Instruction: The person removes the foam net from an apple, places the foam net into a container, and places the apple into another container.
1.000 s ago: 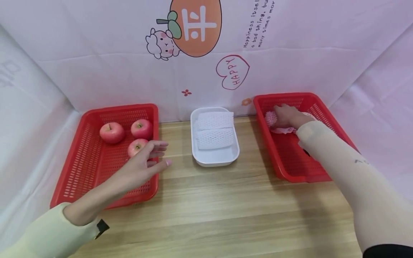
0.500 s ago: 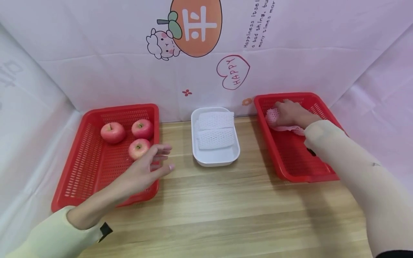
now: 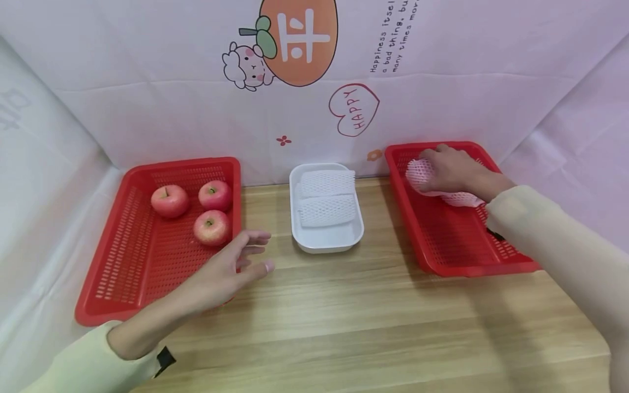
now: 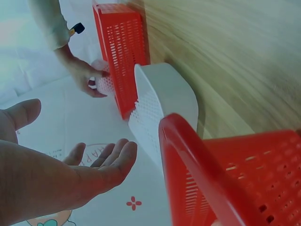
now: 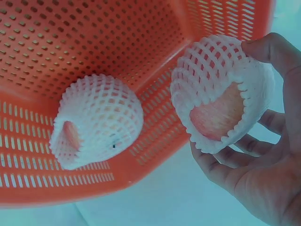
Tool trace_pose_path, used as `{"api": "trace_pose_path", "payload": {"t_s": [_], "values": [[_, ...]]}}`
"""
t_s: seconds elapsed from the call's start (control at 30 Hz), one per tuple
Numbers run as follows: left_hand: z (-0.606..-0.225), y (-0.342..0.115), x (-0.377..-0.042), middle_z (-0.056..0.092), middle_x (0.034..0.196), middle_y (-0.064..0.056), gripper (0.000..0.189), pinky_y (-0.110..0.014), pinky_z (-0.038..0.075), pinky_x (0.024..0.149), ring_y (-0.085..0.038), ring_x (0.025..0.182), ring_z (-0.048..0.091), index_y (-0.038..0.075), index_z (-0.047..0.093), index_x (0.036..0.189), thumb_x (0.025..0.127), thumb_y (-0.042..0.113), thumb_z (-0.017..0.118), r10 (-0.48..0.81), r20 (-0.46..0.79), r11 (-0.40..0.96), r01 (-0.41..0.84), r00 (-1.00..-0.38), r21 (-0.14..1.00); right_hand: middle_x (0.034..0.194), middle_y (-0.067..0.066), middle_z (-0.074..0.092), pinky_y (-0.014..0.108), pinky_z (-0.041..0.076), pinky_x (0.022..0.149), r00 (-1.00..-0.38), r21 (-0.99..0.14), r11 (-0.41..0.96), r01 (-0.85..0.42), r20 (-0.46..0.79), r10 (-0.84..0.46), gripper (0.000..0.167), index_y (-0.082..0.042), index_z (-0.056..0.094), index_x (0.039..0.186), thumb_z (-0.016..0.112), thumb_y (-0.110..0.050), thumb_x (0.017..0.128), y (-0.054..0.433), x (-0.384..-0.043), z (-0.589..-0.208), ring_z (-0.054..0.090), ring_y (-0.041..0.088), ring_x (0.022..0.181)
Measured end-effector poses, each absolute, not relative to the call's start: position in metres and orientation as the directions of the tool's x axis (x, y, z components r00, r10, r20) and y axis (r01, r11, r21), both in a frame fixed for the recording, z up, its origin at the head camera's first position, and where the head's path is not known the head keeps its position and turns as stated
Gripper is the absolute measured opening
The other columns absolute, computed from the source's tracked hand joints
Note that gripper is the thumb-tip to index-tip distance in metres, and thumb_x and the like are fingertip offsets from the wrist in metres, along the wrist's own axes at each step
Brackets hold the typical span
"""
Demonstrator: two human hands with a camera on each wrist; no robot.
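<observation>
The right hand [image 3: 453,170] curls its fingers round a netted fruit [image 5: 207,70], a second netted fruit [image 5: 103,110] lying toward its wrist; the left hand [image 3: 228,271], fingers relaxed, holds nothing.

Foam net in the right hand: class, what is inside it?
Reddish fruit, apparently an apple, shows through the opening of the foam net gripped by the right hand; the fruit's far side is covered.

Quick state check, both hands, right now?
Left hand: open, holding nothing.
Right hand: closed, holding a net-wrapped apple.
</observation>
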State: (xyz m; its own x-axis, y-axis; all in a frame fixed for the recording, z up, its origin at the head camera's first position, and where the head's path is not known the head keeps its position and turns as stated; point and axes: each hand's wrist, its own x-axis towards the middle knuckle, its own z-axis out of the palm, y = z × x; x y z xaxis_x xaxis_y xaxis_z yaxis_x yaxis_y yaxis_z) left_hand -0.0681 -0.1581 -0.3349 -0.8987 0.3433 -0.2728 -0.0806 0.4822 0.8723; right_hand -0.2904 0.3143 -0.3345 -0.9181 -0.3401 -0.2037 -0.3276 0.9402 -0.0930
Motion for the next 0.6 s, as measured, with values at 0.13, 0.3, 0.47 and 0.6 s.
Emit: {"api": "trace_pose_path", "payload": {"t_s": [0.13,0.3,0.47,0.6], "values": [[-0.336,-0.155,-0.066,0.048,0.157,-0.013,0.062,-0.059,0.038,0.121,-0.040,0.146,0.046,0.012,0.042,0.154,0.103,0.036,0.070,0.353,-0.275,0.481,-0.078,-0.894,0.873,0.140,0.028,0.052,0.068,0.056,0.092,-0.919,-0.088,0.938,-0.336,-0.187,-0.347,0.098,-0.002,0.046,0.153,0.090,-0.046,0.076,0.314,-0.284,-0.326,0.055,0.046,0.119],[-0.338,-0.150,-0.064,0.050,0.155,-0.013,0.061,-0.058,0.040,0.121,-0.038,0.145,0.048,0.010,0.044,0.153,0.103,0.033,0.070,0.363,-0.257,0.467,-0.064,-0.896,0.882,0.139,0.030,0.051,0.068,0.055,0.093,-0.916,-0.074,0.931,-0.357,-0.168,-0.365,0.098,-0.001,0.046,0.152,0.089,-0.047,0.077,0.312,-0.277,-0.317,0.056,0.047,0.117],[-0.339,-0.147,-0.062,0.051,0.154,-0.014,0.060,-0.058,0.042,0.119,-0.037,0.142,0.050,0.010,0.044,0.153,0.103,0.032,0.070,0.368,-0.245,0.447,-0.060,-0.897,0.892,0.139,0.028,0.051,0.066,0.055,0.093,-0.911,-0.079,0.922,-0.380,-0.139,-0.388,0.098,-0.002,0.045,0.154,0.089,-0.047,0.078,0.305,-0.266,-0.306,0.056,0.045,0.117],[-0.342,-0.146,-0.059,0.050,0.155,-0.013,0.060,-0.058,0.044,0.117,-0.038,0.140,0.052,0.012,0.044,0.154,0.103,0.034,0.070,0.368,-0.263,0.430,-0.087,-0.892,0.899,0.138,0.026,0.052,0.063,0.057,0.091,-0.903,-0.084,0.910,-0.407,-0.110,-0.414,0.097,-0.004,0.047,0.154,0.090,-0.046,0.078,0.296,-0.253,-0.297,0.058,0.043,0.115]]}}
